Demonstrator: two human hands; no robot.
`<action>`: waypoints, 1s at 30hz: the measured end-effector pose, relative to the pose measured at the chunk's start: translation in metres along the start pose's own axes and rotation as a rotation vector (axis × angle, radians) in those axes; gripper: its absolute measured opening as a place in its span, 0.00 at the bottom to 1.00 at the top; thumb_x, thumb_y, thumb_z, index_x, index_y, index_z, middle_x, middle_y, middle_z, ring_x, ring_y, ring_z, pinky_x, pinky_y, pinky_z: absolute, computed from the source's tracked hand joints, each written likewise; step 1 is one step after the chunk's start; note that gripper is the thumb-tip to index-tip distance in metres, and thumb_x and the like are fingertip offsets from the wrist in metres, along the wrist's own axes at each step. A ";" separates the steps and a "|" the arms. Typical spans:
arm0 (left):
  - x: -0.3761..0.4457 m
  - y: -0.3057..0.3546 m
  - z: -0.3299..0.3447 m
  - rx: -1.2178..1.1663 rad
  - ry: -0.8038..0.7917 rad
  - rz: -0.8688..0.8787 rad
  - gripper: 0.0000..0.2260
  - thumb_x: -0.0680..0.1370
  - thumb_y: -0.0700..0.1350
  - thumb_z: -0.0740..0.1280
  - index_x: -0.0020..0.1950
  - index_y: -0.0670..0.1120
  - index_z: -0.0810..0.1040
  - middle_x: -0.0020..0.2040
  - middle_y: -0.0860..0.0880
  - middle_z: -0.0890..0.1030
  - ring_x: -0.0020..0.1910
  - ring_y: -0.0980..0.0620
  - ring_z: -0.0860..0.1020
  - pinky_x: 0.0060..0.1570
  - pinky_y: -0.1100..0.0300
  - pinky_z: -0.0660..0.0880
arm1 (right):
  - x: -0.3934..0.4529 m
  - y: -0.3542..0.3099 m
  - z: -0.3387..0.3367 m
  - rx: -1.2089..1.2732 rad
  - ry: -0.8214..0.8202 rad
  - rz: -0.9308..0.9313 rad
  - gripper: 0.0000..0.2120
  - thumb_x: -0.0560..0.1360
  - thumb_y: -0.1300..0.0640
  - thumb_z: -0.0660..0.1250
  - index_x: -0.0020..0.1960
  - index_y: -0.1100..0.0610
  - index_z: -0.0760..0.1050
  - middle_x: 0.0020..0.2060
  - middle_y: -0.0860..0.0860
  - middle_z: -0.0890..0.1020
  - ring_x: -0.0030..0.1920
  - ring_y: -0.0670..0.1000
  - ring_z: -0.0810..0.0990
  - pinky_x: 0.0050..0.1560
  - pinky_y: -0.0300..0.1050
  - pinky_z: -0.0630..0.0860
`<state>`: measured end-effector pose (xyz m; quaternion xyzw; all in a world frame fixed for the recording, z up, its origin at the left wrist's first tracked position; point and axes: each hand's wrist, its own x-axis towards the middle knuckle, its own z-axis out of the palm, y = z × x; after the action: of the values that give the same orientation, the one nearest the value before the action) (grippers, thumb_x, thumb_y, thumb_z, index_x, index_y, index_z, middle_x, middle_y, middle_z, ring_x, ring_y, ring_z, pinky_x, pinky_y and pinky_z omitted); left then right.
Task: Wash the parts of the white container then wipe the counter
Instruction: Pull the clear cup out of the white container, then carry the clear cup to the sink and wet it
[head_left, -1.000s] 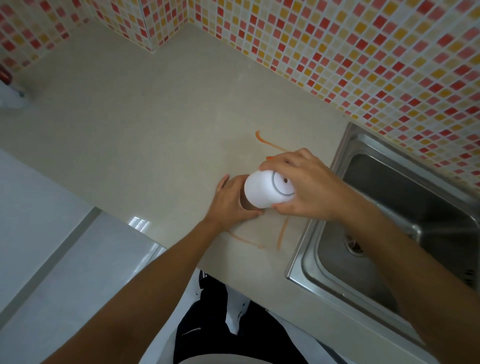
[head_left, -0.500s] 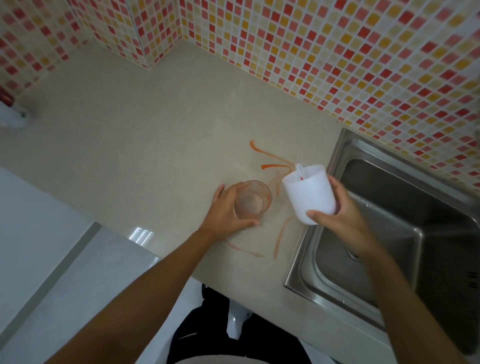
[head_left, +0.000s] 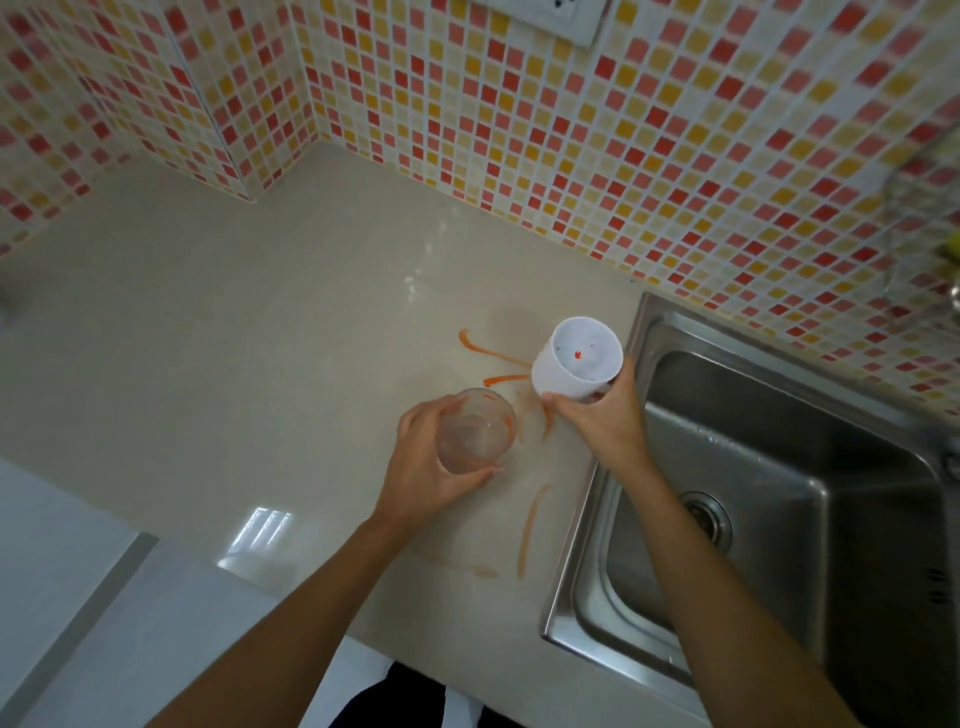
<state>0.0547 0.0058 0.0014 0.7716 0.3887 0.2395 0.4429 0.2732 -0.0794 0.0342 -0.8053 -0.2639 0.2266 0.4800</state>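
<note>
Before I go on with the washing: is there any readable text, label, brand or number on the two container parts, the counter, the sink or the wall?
None can be read.
White cup in the right hand: no print, only a red speck inside.
Clear cup in the left hand: no label, orange residue only.
Wall socket at top edge: no lettering legible.
Sink, counter: no markings.

Even, fairly bright light, white glare patches seen on the counter (head_left: 260, 525), soft shadows cast beneath the hands, wide-angle bending at the edges, right margin blurred.
</note>
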 end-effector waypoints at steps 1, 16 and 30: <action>0.005 0.003 0.001 -0.005 0.010 -0.012 0.38 0.60 0.56 0.81 0.66 0.52 0.71 0.60 0.59 0.73 0.63 0.55 0.68 0.60 0.68 0.67 | 0.011 0.000 0.003 -0.003 0.033 -0.013 0.44 0.56 0.49 0.82 0.67 0.45 0.63 0.63 0.45 0.74 0.62 0.46 0.74 0.60 0.46 0.75; 0.058 0.012 0.017 -0.084 0.074 -0.089 0.38 0.60 0.58 0.81 0.66 0.54 0.70 0.61 0.56 0.77 0.61 0.51 0.75 0.60 0.48 0.74 | 0.082 0.003 0.031 -0.139 0.170 0.017 0.42 0.60 0.54 0.81 0.68 0.54 0.64 0.64 0.51 0.74 0.62 0.51 0.73 0.55 0.37 0.67; 0.044 0.065 0.049 -0.086 -0.082 0.057 0.38 0.62 0.56 0.80 0.67 0.53 0.68 0.61 0.54 0.77 0.61 0.52 0.74 0.62 0.53 0.73 | 0.003 0.026 -0.042 -0.324 0.229 0.010 0.34 0.76 0.51 0.68 0.77 0.57 0.57 0.74 0.55 0.65 0.73 0.53 0.64 0.70 0.44 0.60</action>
<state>0.1410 -0.0025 0.0348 0.7717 0.3375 0.2369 0.4842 0.3072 -0.1154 0.0291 -0.8938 -0.2369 0.0906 0.3698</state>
